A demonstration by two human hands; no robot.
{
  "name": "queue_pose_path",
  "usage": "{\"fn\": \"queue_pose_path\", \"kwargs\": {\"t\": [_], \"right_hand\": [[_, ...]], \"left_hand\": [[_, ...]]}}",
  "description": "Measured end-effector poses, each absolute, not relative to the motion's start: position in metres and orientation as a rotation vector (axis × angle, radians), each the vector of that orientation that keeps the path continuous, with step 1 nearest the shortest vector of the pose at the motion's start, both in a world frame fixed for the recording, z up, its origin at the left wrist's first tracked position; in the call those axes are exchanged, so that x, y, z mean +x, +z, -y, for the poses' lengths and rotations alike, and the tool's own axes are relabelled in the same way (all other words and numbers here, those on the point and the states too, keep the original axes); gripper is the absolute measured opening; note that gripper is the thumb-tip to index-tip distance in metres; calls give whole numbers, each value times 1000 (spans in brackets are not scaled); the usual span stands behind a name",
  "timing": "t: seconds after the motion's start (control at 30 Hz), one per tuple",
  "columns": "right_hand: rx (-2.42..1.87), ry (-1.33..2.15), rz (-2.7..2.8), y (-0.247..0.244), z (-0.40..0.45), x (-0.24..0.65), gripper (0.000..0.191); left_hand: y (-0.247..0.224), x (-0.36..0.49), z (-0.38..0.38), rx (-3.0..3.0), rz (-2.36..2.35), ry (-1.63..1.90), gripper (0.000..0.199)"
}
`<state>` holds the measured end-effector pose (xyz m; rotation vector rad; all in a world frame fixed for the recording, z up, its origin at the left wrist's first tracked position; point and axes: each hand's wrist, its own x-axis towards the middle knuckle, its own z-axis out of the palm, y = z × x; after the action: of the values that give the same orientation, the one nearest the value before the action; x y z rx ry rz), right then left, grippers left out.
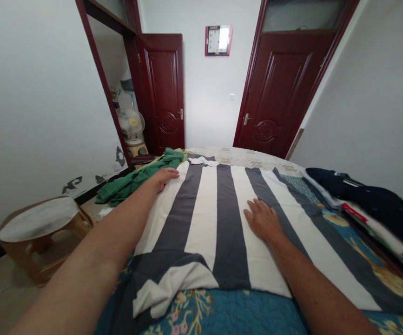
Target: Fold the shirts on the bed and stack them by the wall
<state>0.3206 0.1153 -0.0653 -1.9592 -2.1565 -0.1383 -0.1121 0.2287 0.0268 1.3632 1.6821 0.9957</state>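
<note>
A shirt [231, 223] with wide dark grey and white stripes lies spread out in front of me. Its white collar [201, 161] is at the far left, and one near-left part is bunched and folded over. My left hand [166, 178] rests at the shirt's left edge, fingers stretched to the right over the cloth; their undersides are hidden. On the middle of the shirt, my right hand [262, 218] lies flat with its fingers apart, pressing on a white stripe. Neither hand visibly grips the fabric.
Beneath the shirt is a blue floral cloth [250, 309]. Folded clothes [375, 200] are stacked at the right. A crumpled green garment [142, 179] lies at the far left. A stool [42, 218] stands on the floor at left, and a fan [131, 123] by the doorway.
</note>
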Motion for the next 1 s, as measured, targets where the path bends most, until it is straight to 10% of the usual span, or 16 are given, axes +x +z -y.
{"fn": "queue_pose_path", "kwargs": {"t": [0.33, 1.0], "right_hand": [[-1982, -114, 2148, -67, -116, 321, 59], [-2003, -87, 2152, -67, -117, 321, 60]], "left_hand": [[27, -121, -214, 1482, -1553, 985, 64], [11, -112, -182, 2242, -2448, 399, 41]]}}
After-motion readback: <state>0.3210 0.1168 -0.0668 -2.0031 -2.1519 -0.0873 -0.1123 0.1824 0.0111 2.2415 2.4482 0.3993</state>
